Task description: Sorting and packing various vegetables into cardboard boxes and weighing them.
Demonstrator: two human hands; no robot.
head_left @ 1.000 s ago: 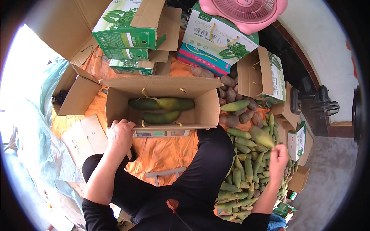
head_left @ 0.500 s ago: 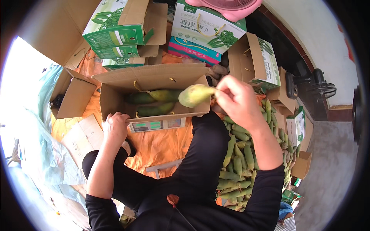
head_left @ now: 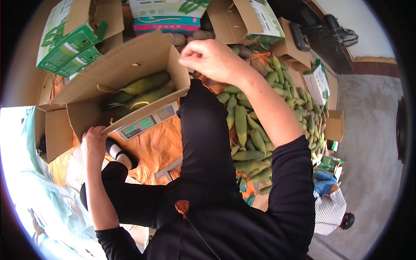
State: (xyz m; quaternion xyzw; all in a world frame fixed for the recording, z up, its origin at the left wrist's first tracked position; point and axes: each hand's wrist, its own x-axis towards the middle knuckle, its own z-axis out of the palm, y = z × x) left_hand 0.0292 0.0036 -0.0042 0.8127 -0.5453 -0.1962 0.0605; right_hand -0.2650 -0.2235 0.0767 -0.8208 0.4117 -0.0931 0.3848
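Observation:
An open cardboard box (head_left: 123,65) sits tilted in the view, with several green radishes (head_left: 149,83) lying inside it. My left hand (head_left: 92,145) grips the box's near left edge. Beneath that near wall, the panel of a weighing scale (head_left: 147,123) with lit green displays shows. Above the box's right end hangs my right hand (head_left: 210,60), its fingers curled together and no radish visible in them. The loose green radishes (head_left: 255,141) of a large pile lie to the right of my leg.
Printed green and white cartons (head_left: 71,54) stand far left, another open carton (head_left: 242,21) at the back. An orange sheet (head_left: 158,147) covers the floor. A black fan (head_left: 340,32) stands far right. A person in a striped top (head_left: 329,212) is at lower right.
The green radish my right hand held by its thin end has left that hand. The view has swung right, and my left hand keeps its grip on the box edge.

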